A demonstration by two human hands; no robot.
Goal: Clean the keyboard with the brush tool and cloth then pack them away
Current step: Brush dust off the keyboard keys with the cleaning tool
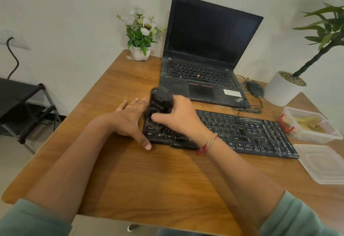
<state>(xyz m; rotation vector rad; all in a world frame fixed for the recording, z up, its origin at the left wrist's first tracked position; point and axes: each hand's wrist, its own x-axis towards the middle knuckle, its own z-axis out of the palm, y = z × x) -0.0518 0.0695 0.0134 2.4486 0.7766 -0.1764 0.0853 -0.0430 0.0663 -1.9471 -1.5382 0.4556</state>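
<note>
Both hands are at the near-left end of the keyboard (242,131). The left hand (130,118) lies flat with its fingers spread on the wood, its thumb against the keyboard's left edge, steadying it. Just to its right, the black brush tool (160,103) stands with its bristles down on the left-hand keys, and the right hand (178,118) is wrapped round its body.

To my eye the brushing is under way at that left end. I cannot tell whether the keys further right have been brushed. What looks like a yellow cloth (307,121) lies in the clear container (333,135) past the keyboard's right end, so the wiping looks not yet begun. The container's lid (323,163) lies off, nearer the front, so packing away is also left.

Off to the left, a black rack (22,105) stands on the floor by a white wall, with a dark cable (13,57) running up to a socket. The wooden table (130,170) carries white flowers in a small pot (140,53) at the back. An open laptop (204,49) with a dark screen sits beside them. A wired mouse (255,87) comes next, then a leafy plant in a white pot (279,90) on the right.
</note>
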